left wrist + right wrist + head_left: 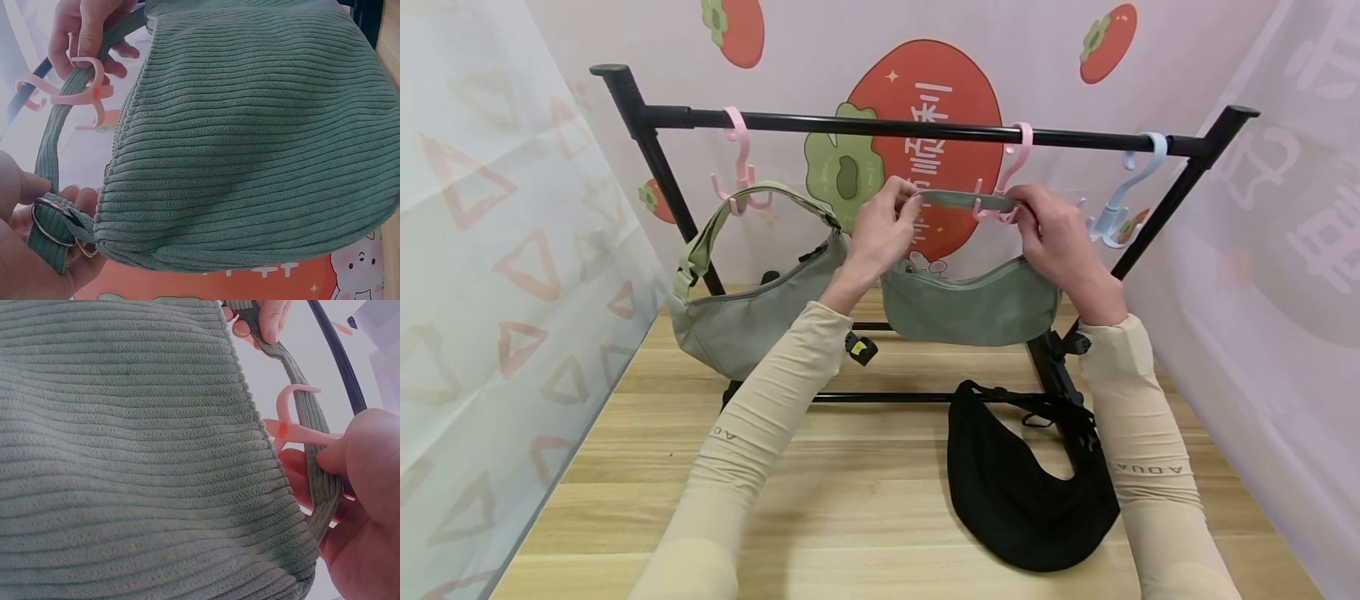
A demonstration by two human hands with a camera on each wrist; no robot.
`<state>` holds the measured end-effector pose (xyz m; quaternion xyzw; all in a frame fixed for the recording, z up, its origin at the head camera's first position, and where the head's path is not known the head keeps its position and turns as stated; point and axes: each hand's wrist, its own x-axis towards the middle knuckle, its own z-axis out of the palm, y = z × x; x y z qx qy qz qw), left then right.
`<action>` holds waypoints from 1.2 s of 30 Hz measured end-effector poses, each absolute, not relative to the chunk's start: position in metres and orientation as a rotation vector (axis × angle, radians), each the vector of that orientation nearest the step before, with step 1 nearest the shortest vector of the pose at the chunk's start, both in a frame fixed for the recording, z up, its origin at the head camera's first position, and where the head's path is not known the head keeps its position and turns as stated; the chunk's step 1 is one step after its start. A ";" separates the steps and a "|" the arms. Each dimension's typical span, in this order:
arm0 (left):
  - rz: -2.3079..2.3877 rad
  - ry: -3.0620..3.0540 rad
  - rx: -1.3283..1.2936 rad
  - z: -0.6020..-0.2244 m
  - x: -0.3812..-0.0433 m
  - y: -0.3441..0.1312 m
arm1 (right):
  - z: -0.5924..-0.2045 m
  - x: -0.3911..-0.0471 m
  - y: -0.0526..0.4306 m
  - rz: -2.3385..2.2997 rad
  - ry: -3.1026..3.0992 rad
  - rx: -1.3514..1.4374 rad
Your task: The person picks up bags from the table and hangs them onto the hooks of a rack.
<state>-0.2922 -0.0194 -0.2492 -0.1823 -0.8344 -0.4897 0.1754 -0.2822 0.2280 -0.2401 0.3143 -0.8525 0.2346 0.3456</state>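
Observation:
A green corduroy shoulder bag (970, 304) hangs between both hands, its strap (958, 199) drawn nearly level across a pink hook (997, 212). My left hand (883, 229) pinches the strap's left end, near a metal ring (53, 222) that shows in the left wrist view. At the strap's other end, my right hand (1063, 246) grips it between thumb and fingers, just right of the hook. In the right wrist view the strap passes behind a curved prong of the pink hook (290, 428), and the ribbed bag body (125, 450) fills the left side.
A black rack's top bar (850, 125) carries another pink hook (741, 158) with a grey-green bag (737, 325), and a blue hook (1116, 200) at right. A black bag (1015, 500) lies on the wooden table (850, 500), its strap over the lower frame.

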 end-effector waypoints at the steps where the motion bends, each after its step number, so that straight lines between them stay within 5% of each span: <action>1: -1.387 -2.363 -0.516 -0.250 -0.292 -0.020 | -0.240 -0.282 0.228 0.613 -2.209 0.820; 36: -1.201 -2.377 -0.486 -0.275 -0.288 -0.017 | -0.254 -0.268 0.233 0.612 -2.289 0.765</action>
